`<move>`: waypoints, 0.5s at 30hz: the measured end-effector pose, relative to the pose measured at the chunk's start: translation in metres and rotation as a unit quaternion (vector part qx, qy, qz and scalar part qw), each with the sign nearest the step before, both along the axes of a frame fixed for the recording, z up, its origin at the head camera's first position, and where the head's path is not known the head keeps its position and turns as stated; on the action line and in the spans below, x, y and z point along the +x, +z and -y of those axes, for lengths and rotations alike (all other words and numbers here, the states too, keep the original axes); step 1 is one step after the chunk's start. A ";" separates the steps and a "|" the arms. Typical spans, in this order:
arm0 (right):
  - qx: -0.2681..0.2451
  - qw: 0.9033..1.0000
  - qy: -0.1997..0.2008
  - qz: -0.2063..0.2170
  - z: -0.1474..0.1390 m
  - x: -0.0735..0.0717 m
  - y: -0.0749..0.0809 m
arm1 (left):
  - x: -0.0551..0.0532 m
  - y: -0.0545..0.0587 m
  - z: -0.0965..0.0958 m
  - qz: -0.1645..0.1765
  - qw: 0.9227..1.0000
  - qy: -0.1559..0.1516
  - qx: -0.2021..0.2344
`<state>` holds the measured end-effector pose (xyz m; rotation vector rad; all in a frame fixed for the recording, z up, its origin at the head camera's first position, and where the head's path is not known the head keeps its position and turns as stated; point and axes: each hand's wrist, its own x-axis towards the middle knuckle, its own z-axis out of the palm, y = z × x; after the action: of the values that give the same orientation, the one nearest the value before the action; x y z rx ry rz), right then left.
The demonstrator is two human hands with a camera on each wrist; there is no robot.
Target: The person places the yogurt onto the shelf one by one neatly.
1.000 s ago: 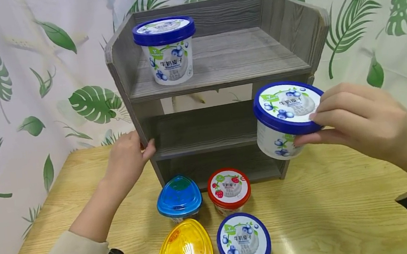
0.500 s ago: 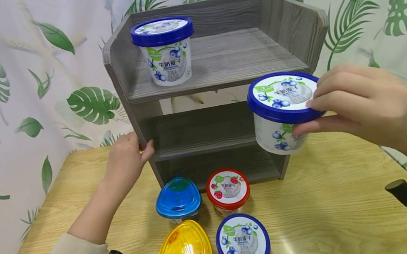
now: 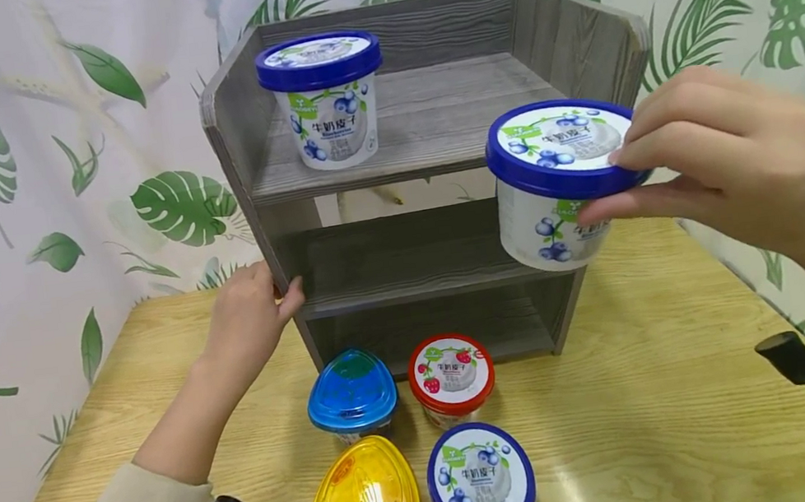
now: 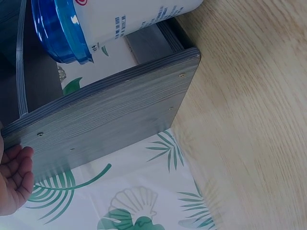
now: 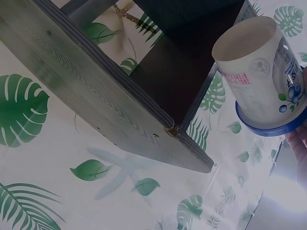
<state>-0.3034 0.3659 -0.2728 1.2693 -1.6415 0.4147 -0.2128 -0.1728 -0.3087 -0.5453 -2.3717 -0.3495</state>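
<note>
We list one blueberry tub [image 3: 538,223], aloft at the near right of the grey shelf unit [image 3: 455,121], pinched in the fingers of the right hand [image 3: 742,154]. Left hand [image 3: 242,319]: fingers gripping the unit's left panel [image 3: 238,120]; second blueberry tub [image 3: 331,122]: top shelf, left.

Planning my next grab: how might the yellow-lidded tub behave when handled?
The yellow-lidded tub may feel slippery on top, as its lid shows bright glare. The lid's rounded-triangular outline suggests it probably won't roll freely.
</note>
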 end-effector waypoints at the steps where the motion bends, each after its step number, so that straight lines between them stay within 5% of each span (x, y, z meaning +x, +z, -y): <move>1: -0.004 1.000 -0.004 -0.006 0.029 0.029 0.022 | 0.000 0.000 0.000 -0.001 1.000 0.000 -0.001; 4: -0.018 0.999 -0.017 -0.023 0.109 0.107 0.081 | -0.001 -0.001 0.001 -0.003 1.000 0.000 -0.002; 7: -0.011 0.999 -0.039 -0.034 0.148 0.141 0.111 | -0.001 -0.001 0.001 -0.003 1.000 0.000 -0.002; 15: 0.022 0.995 -0.071 -0.065 0.141 0.128 0.120 | 0.000 0.001 0.000 0.020 1.000 0.003 0.012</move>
<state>-0.1756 0.2246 -0.1525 1.1789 -1.6248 0.2061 -0.2128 -0.1725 -0.3079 -0.5235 -2.4046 -0.3889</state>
